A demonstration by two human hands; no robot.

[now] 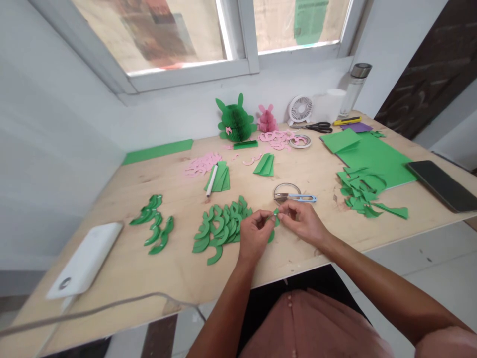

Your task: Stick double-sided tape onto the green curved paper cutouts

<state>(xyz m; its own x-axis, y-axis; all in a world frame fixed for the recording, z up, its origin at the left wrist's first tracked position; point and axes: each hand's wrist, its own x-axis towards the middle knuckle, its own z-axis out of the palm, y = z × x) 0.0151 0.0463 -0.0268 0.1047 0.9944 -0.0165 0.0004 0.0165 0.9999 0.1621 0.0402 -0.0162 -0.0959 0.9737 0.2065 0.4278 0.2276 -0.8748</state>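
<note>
Near the table's front edge, my left hand [257, 231] and my right hand [301, 219] pinch a small green paper piece [276, 217] between them. A pale spot shows on it at the fingertips, perhaps tape; its full shape is hidden by my fingers. Left of my left hand lies a pile of curved green paper cutouts [218, 226]. Farther left is a smaller group of green cutouts [154, 221] with whitish strips on them. Just beyond my right hand, light-blue thread snips [298, 198] rest across a roll of tape [286, 188].
A white power bank [85, 259] with a grey cable [122, 300] lies left. Green paper scraps [359, 191], green sheets [383, 154] and a phone [443, 185] are right. Behind stand green [236, 122] and pink paper animals [267, 119], a small fan [300, 109] and a bottle [354, 89].
</note>
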